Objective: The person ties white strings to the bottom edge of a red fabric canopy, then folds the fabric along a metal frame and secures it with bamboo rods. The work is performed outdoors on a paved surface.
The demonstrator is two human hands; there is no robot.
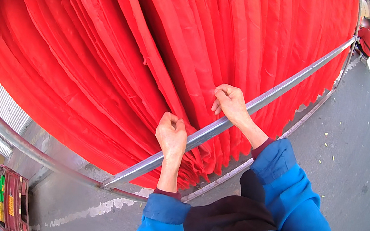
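A wide sheet of red cloth (pixel 104 66) hangs in deep folds behind a slanting metal bar (pixel 282 85). Both my forearms, in blue sleeves with turned-up cuffs, reach over this bar. My left hand (pixel 171 138) is closed at the edge of a fold, its fingers curled against the red cloth. Higher and to the right, my right hand (pixel 231 105) is closed in a pinch just in front of the folds. Whatever lies between its fingertips is too small to make out.
A curved metal rail (pixel 40 152) runs along the lower left and meets the bar. Grey pavement (pixel 350 159) spreads to the right. Far right, a person in red (pixel 367 38) crouches beside the cloth. At lower left stands a dark red vehicle (pixel 14 199).
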